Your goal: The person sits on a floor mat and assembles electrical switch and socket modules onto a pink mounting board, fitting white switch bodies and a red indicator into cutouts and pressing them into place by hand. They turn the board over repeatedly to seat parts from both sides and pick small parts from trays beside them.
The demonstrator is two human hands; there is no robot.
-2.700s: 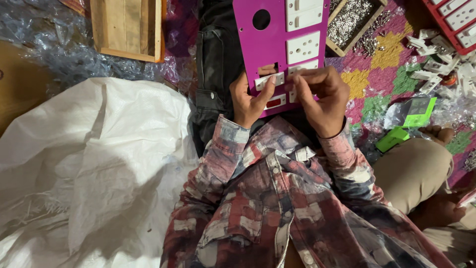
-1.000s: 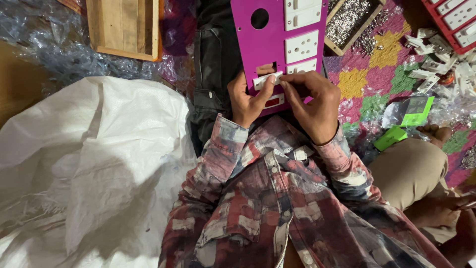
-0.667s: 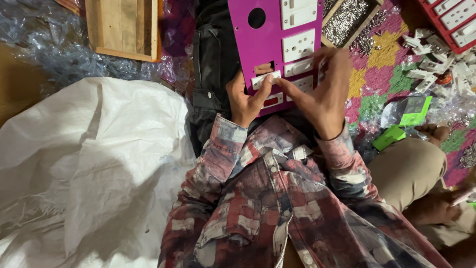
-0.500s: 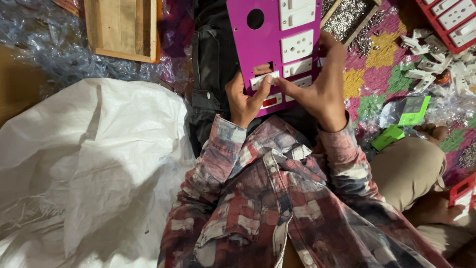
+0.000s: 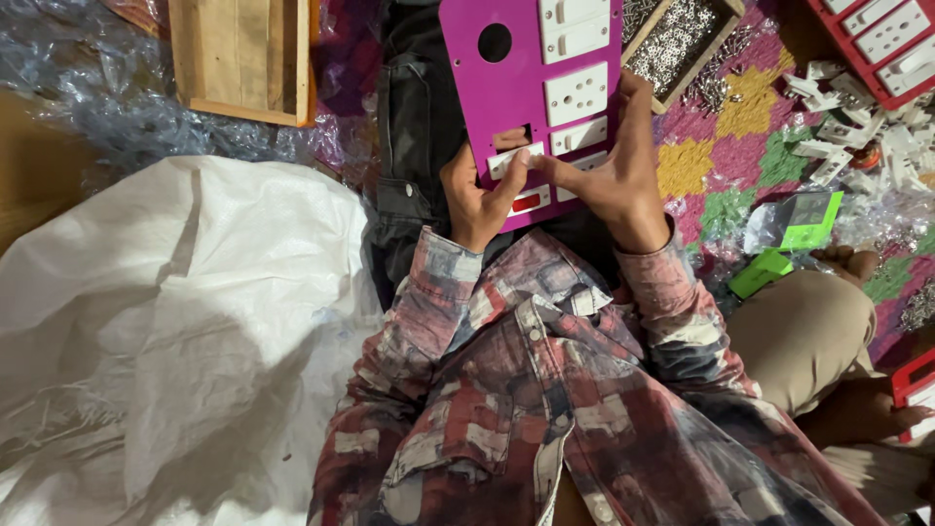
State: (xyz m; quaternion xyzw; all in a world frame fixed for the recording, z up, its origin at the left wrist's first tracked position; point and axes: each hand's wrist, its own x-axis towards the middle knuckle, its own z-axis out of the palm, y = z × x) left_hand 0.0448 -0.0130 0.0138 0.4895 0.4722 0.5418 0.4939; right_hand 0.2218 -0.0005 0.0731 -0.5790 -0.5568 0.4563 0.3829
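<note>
Your left thumb point(image 5: 514, 168) presses flat on a small white switch module point(image 5: 514, 161) seated in the lower row of the magenta switch plate point(image 5: 521, 93); the other fingers of that left hand point(image 5: 475, 200) curl behind the plate's lower edge, gripping it. Your right hand point(image 5: 614, 170) has its fingers spread, the thumb reaching left to meet the same white module, the longer fingers laid up the plate's right edge over the neighbouring modules. The plate rests tilted on your lap against dark trousers, with white sockets already fitted higher up and one open slot just above your left thumb.

The likely trouble is the module going in crooked: both thumbs bear on one end, so it could tip and jam, or pop back out. Pressing hard on an unsupported, tilted plate could also flex it and loosen the sockets above.

Further out, a wooden tray of small screws point(image 5: 682, 39) sits beyond the plate, loose white parts point(image 5: 838, 127) lie to your right, and a white sack point(image 5: 175, 321) on your left.
</note>
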